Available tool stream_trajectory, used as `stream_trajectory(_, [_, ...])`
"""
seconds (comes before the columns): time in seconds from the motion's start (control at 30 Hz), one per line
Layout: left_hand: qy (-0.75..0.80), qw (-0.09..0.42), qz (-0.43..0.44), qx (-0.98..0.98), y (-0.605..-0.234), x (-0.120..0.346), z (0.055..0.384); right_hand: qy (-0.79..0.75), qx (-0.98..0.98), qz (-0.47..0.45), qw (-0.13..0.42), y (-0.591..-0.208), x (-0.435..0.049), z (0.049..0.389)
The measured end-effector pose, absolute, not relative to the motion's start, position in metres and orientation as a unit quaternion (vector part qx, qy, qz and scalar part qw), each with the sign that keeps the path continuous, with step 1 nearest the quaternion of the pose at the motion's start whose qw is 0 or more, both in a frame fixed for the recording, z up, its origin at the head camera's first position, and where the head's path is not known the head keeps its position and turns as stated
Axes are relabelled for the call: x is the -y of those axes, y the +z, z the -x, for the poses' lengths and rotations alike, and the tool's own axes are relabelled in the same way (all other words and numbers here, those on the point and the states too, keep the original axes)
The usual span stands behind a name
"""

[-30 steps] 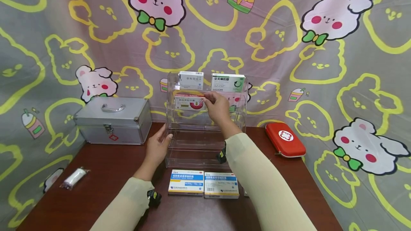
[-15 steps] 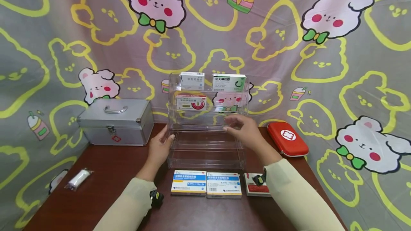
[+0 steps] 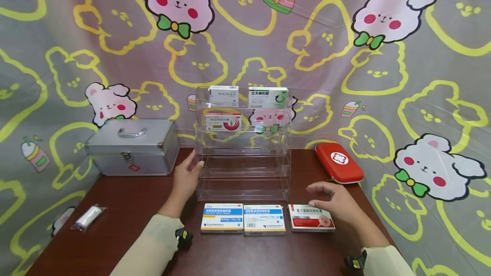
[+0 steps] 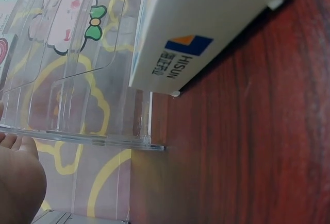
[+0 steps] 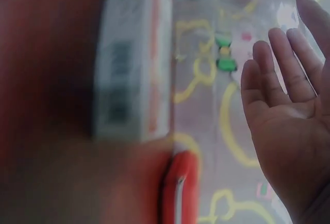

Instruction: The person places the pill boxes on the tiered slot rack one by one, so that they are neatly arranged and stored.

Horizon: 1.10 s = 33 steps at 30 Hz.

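My left hand (image 3: 187, 178) holds the left side of the clear acrylic display rack (image 3: 245, 173), thumb at the front edge and fingers along the outer side. In the left wrist view, the hand (image 4: 19, 180) shows right at the rack's side panel. My right hand (image 3: 333, 201) hovers over the back right corner of a red-and-white medicine box (image 3: 312, 220), fingers loosely bent and holding nothing. The right wrist view shows its palm and spread fingers bare, with a blurred box (image 5: 135, 64) nearby. To the left lie two blue-and-white medicine boxes (image 3: 222, 216) (image 3: 264, 218).
On the rack's upper tiers stand a white box (image 3: 223, 96), a green-and-white box (image 3: 267, 97) and a red-and-white box (image 3: 223, 121). A silver metal case (image 3: 132, 148) sits left, a red zip case (image 3: 339, 163) right. A plastic-wrapped white roll (image 3: 89, 216) lies front left.
My right hand has let go of the red-and-white box on the second tier and come down and right to the box on the table. The left hand stays at the rack.
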<state>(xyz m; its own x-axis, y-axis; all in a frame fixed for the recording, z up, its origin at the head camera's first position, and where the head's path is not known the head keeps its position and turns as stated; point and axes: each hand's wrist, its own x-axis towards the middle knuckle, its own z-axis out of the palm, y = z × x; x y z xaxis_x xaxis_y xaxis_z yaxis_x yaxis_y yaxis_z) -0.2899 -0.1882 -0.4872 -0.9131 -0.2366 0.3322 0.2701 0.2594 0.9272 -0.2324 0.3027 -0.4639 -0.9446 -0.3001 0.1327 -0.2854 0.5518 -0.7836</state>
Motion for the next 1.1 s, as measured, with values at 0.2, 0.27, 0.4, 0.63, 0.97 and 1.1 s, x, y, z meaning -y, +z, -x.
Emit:
stream_trajectory(0.2, [-0.603,0.205,0.012,0.771,-0.487,0.189,0.289,-0.473,-0.864,0.166,0.040,-0.483,-0.326,0.223])
stream_trajectory(0.27, [-0.602,0.202,0.012,0.772,-0.487,0.189,0.289,-0.483,-0.857,0.172,0.047,-0.489,-0.332,0.221])
stream_trajectory(0.4, [-0.611,0.205,0.019,0.764,-0.488,0.189,0.291,-0.475,-0.858,0.185,0.060,-0.498,-0.343,0.223])
stream_trajectory(0.63, [-0.626,0.207,0.026,0.751,-0.490,0.190,0.292,-0.467,-0.856,0.197,0.101,-0.504,-0.356,0.229])
stream_trajectory(0.97, [-0.626,0.205,0.030,0.752,-0.488,0.189,0.292,-0.436,-0.866,0.181,0.162,-0.511,-0.367,0.235])
stream_trajectory(1.1, [-0.631,0.202,0.026,0.748,-0.489,0.189,0.292,-0.422,-0.874,0.177,0.162,-0.512,-0.367,0.236])
